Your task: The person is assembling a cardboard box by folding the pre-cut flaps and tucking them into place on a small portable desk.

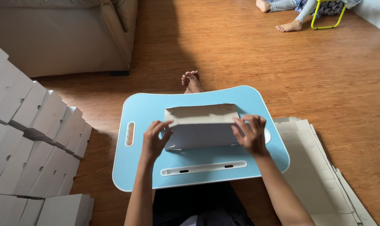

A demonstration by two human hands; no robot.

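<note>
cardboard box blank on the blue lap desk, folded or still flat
Partly folded: the cardboard blank has its far flap raised, both hands gripping its ends.

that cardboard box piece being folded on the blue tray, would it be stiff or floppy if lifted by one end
The cardboard box blank is thin sheet with a creased flap, so it would probably bend at the folds. It looks light: the left hand and right hand steady it by fingertips alone. Flat-sided, it seems unlikely to roll.

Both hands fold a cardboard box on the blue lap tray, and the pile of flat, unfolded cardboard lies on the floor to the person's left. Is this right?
Not quite. In the head view the flat cardboard pile lies to the person's right; folded boxes are stacked on the left. The rest holds: left hand and right hand fold the cardboard box on the blue lap tray.
</note>
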